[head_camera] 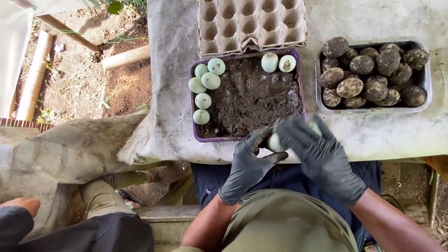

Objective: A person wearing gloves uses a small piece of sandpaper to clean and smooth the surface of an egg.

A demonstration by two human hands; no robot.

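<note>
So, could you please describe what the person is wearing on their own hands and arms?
Both the left hand and the right hand wear black, slightly glossy disposable gloves that end at the wrists. The forearms above them are bare, with no sleeves, watch or markings visible.

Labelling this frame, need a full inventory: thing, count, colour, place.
egg carton: one, grey, empty, table top centre
purple tray: one, holds dark mud, table centre
clean eggs: eight, pale green, in purple tray, six left, two top
metal tray: one, silver, table right
coated eggs: about sixteen, mud-brown, in metal tray
table: one, grey-white cover
bystander: one, dark sleeve, bottom left
held egg: one, pale, between both grips
left hand: black glove
right hand: black glove, blurred
</note>
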